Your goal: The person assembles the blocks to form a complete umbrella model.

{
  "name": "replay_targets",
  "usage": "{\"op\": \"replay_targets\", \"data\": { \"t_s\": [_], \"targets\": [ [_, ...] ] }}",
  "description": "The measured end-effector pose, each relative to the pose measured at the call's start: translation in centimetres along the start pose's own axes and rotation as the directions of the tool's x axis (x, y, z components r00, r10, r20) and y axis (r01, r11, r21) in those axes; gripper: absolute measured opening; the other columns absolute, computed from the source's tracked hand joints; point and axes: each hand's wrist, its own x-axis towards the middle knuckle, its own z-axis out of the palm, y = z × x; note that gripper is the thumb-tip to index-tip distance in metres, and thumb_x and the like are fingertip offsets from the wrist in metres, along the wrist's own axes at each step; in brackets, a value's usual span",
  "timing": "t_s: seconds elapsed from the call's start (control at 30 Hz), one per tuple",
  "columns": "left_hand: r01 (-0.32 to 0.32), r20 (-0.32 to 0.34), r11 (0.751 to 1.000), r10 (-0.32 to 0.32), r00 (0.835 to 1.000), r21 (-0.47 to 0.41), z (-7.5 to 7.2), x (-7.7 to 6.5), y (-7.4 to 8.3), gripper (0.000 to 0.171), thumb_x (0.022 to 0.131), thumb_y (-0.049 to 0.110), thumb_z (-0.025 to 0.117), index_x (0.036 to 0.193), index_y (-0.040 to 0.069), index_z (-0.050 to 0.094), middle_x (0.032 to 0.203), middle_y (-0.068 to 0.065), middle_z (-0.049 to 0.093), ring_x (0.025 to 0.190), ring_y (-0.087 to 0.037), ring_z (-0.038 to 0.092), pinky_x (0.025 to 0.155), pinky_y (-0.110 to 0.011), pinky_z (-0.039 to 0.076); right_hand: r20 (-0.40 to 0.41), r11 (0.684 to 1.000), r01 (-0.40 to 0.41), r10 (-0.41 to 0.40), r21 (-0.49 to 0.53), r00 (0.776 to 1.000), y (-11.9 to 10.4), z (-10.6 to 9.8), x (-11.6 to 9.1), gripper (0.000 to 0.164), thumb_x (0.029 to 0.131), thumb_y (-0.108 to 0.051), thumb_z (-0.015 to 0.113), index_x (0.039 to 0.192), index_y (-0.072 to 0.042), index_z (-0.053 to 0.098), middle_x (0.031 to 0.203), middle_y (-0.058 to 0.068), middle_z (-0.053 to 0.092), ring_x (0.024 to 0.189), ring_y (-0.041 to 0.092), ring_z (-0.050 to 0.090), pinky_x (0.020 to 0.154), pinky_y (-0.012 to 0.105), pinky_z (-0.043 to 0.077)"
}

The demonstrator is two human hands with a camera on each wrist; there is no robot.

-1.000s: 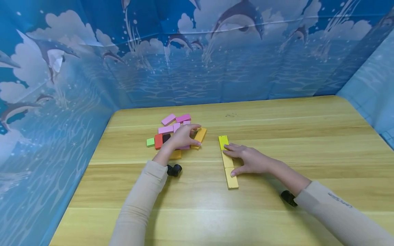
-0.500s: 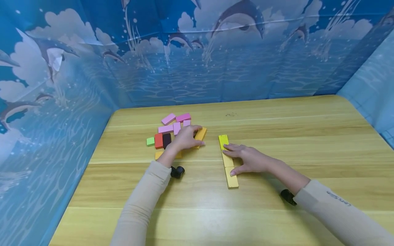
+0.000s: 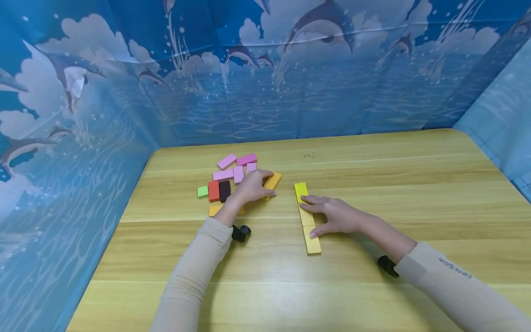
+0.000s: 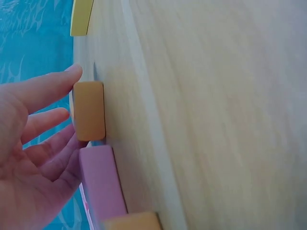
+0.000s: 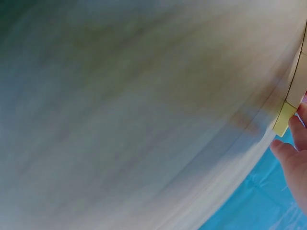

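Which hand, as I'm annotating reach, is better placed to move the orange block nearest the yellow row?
Probably the left hand: its fingers are at that orange block, while the right hand touches the yellow row.

Bright, even light in the head view — the right wrist view murkier.
In the head view, glare whitens the bench (image 3: 274,299) at lower centre, and soft shadows lie beside the left sleeve (image 3: 186,276) and the right sleeve (image 3: 456,286). The left wrist view looks washed out toward the right, the cut-off block (image 4: 136,223) at bottom blurred. The right wrist view smears the wood grain, darkens at upper left — and bends the bench's edge.
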Motion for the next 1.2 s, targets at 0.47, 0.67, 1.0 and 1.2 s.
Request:
{"op": "replay_targets", "data": {
  "t_s": [0.47, 0.67, 1.0, 1.2],
  "targets": [
    [0.013, -0.035, 0.983, -0.02, 0.999, -0.185, 0.7, 0.7, -0.3, 0.05, 0.077, 0.011, 0.076, 0.123, 0.0, 0.059, 0.118, -0.012, 0.061, 0.1, -0.022, 0.059, 0.082, -0.029, 0.049, 0.011, 0.999, -0.028, 0.028, 0.023, 1.0, 0.0, 0.1, -0.1, 0.081, 0.077, -0.046, 0.071, 0.138, -0.001, 0.043, 0.147, 0.016, 0.032, 0.134, 0.035, 0.029, 0.102, 0.049, 0.033],
    [0.021, -0.019, 0.972, -0.026, 0.999, -0.232, 0.6, 1.0, -0.3, 0.048, 0.076, 0.007, 0.076, 0.121, 0.001, 0.06, 0.116, -0.012, 0.062, 0.099, -0.021, 0.059, 0.082, -0.029, 0.049, 0.016, 0.999, -0.028, 0.027, 0.03, 0.999, -0.1, 0.0, 0.0, 0.081, 0.077, -0.044, 0.072, 0.138, 0.0, 0.043, 0.147, 0.017, 0.031, 0.134, 0.035, 0.029, 0.102, 0.049, 0.032],
    [-0.039, 0.063, 0.974, 0.054, 0.997, -0.225, 0.2, 1.6, 0.1, 0.045, 0.078, 0.004, 0.074, 0.121, 0.002, 0.061, 0.116, -0.01, 0.063, 0.102, -0.02, 0.059, 0.085, -0.028, 0.047, 0.032, 0.999, -0.033, 0.032, 0.034, 0.999, -0.2, -0.1, 0.0, 0.08, 0.077, -0.044, 0.071, 0.138, 0.0, 0.042, 0.147, 0.017, 0.031, 0.134, 0.035, 0.029, 0.102, 0.048, 0.032],
    [-0.081, 0.121, 0.978, 0.105, 0.987, -0.192, -0.1, 2.2, 0.2, 0.044, 0.08, 0.004, 0.071, 0.123, 0.002, 0.06, 0.118, -0.01, 0.062, 0.107, -0.019, 0.058, 0.088, -0.027, 0.045, 0.029, 0.999, -0.031, 0.03, 0.031, 0.999, -0.3, -0.2, 0.0, 0.08, 0.077, -0.044, 0.071, 0.138, 0.0, 0.043, 0.147, 0.018, 0.031, 0.134, 0.036, 0.029, 0.101, 0.049, 0.033]
  ]
}}
